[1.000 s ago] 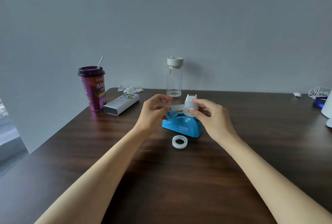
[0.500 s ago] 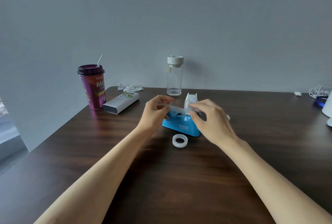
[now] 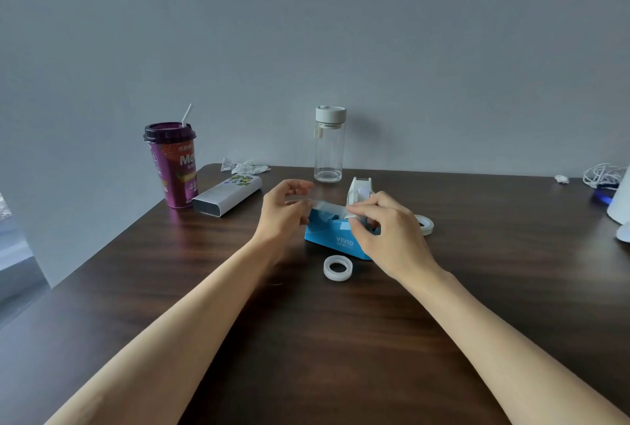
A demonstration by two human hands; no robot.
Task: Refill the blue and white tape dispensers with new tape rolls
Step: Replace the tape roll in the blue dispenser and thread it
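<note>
The blue tape dispenser (image 3: pixel 332 238) stands mid-table on the dark wooden table (image 3: pixel 306 339). My right hand (image 3: pixel 388 232) holds a clear tape roll (image 3: pixel 351 216) down in the dispenser's well. My left hand (image 3: pixel 284 211) pinches the free end of the tape strip (image 3: pixel 324 205), stretched out to the left over the dispenser's front. The white tape dispenser (image 3: pixel 360 190) stands just behind, partly hidden by my right hand. A tape roll (image 3: pixel 338 267) lies flat in front of the blue dispenser. Another tape ring (image 3: pixel 424 224) lies to the right behind my right hand.
A purple drink cup with a straw (image 3: pixel 172 165) and a white box (image 3: pixel 226 199) sit at the back left, with crumpled wrappers (image 3: pixel 243 167) behind. A clear bottle (image 3: pixel 329 145) stands at the back centre. White cables (image 3: pixel 601 175) and a white object (image 3: pixel 620 203) lie at the right edge.
My right hand has lowered the tape roll from above the blue dispenser down into it. My left hand keeps the strip end pulled out to the left.
</note>
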